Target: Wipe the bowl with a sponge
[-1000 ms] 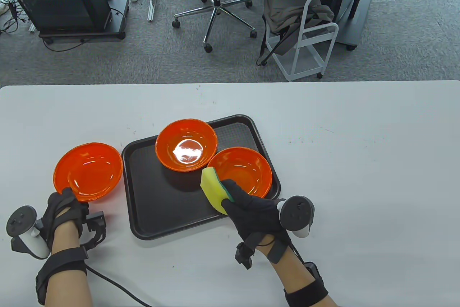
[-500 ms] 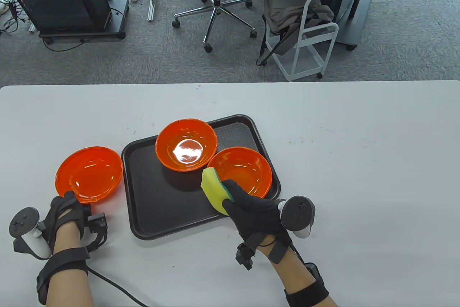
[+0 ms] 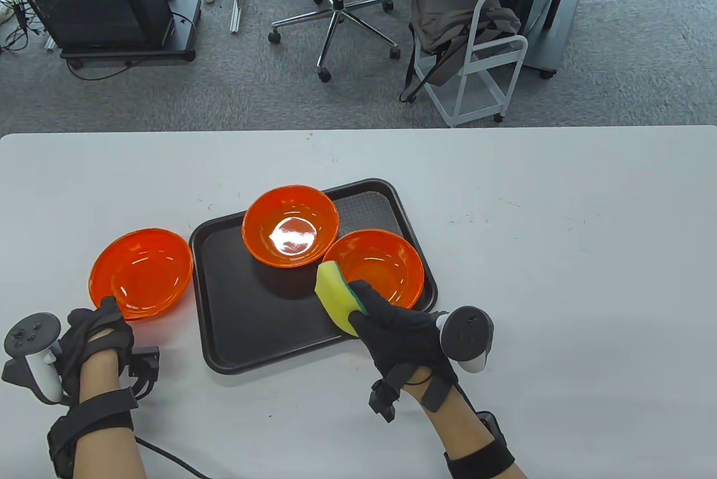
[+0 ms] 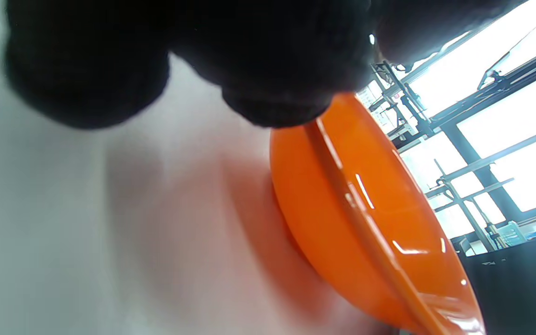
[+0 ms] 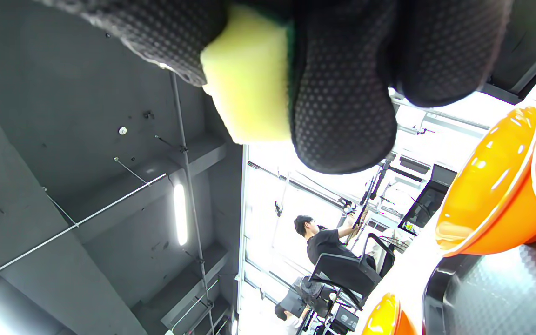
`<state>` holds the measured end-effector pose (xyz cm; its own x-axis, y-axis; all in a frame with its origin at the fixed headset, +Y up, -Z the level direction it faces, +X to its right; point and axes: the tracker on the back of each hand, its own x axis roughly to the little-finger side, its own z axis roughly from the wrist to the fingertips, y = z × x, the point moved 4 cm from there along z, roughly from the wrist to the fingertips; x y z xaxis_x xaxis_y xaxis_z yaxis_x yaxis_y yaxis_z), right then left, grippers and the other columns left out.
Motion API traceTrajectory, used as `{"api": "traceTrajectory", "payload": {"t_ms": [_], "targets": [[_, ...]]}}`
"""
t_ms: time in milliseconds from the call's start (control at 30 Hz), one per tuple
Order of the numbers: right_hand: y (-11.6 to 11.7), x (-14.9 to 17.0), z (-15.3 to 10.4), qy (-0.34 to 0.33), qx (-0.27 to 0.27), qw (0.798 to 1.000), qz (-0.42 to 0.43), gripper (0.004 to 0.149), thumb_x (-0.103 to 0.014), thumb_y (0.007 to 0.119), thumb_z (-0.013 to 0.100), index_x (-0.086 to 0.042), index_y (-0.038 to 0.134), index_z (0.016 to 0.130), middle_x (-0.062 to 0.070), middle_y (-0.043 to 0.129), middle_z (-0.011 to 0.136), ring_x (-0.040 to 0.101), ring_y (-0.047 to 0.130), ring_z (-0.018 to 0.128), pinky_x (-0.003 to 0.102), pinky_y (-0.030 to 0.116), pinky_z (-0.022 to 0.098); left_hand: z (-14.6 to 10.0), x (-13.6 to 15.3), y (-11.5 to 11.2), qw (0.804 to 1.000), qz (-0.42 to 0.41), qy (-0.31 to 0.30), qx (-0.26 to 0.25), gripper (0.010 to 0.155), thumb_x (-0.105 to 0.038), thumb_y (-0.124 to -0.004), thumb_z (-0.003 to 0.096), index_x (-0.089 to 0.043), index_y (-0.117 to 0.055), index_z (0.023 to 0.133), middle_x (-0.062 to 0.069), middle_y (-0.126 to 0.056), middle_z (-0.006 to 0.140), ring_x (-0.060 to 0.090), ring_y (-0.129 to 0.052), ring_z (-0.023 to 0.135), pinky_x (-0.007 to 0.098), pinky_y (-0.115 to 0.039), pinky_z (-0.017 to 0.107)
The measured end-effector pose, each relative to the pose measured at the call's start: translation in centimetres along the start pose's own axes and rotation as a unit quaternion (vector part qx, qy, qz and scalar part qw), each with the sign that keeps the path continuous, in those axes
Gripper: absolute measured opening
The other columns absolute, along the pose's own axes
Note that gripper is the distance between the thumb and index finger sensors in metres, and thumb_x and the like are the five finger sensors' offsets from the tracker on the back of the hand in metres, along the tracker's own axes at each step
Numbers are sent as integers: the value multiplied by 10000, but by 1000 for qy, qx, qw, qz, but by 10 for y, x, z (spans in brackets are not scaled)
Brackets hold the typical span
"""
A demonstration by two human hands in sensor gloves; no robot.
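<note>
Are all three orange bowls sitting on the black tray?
No, two bowls sit on the tray, while the third bowl rests on the white table beside it.

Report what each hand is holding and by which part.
The right hand grips the sponge by its near end. The left hand holds nothing; its fingertips touch the near rim of the bowl on the table.

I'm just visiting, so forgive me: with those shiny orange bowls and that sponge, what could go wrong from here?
The left hand touches only the near rim of the bowl on the table; pressing there might tip or slide it. The right hand holds the sponge right beside the two crowded bowls on the tray, so a sweep could knock the nearer one.
</note>
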<state>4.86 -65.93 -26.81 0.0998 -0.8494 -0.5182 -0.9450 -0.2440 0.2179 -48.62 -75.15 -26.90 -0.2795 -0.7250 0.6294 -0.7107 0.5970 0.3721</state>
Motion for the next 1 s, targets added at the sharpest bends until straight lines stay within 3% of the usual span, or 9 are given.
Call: {"api": "traceTrajectory", "payload": {"t_ms": [100,233,333,467,533,667,833,1000], "targets": [[-2,-1,1,-3,3,1000,3,512,-312,775,561,-9,597,933,287,881,798,325,1044,490,562,804,433,-9,-18,5,998,-33,-51,-20,751,-531,-767,500,-30,-499,992,66,-963,518,82,-985,99,358,-931,186],[-6,0,1,-2,9,1000,5,512,-312,776,561,-11,597,934,288,881,798,324,1043,491,561,804,433,-17,-40,-9,995,-20,-93,28,760,-546,-771,503,-24,-511,990,69,-964,520,86,-988,103,360,-931,188],[-7,0,2,-2,11,1000,6,510,-311,776,561,-10,598,933,288,880,799,325,1043,490,562,804,432,-27,-64,-37,986,34,-140,84,786,-579,-758,511,-21,-499,1001,87,-959,550,102,-1002,136,371,-931,210],[-8,2,2,2,11,1000,1,512,-310,777,558,-10,599,933,287,882,797,323,1044,490,562,805,431,-32,-91,-77,974,34,-173,144,808,-601,-755,513,-16,-493,1006,95,-953,574,120,-1010,164,384,-927,233],[-8,2,2,3,12,1000,0,510,-310,776,559,-10,599,933,289,881,798,323,1043,491,562,805,432,-33,-102,-94,972,15,-191,138,815,-588,-761,513,-2,-474,1002,122,-943,598,152,-1017,190,408,-919,250],[-10,2,2,5,13,1000,-2,511,-310,777,558,-11,600,933,289,881,797,323,1044,489,561,806,432,-34,-112,-138,966,47,-173,187,846,-605,-762,514,8,-444,1003,137,-935,642,166,-1033,229,410,-920,259],[-14,3,3,7,20,1000,-1,510,-308,777,557,-11,601,933,288,881,797,324,1044,490,561,805,433,-27,-116,-181,968,89,-152,181,874,-619,-782,502,28,-454,991,141,-948,634,163,-1042,218,395,-925,234],[-18,3,3,7,26,1000,0,509,-308,777,556,-12,603,932,286,882,797,322,1044,490,561,805,433,-19,-109,-215,965,63,-125,223,894,-619,-817,494,30,-458,992,143,-956,629,163,-1044,219,391,-925,239]]}}
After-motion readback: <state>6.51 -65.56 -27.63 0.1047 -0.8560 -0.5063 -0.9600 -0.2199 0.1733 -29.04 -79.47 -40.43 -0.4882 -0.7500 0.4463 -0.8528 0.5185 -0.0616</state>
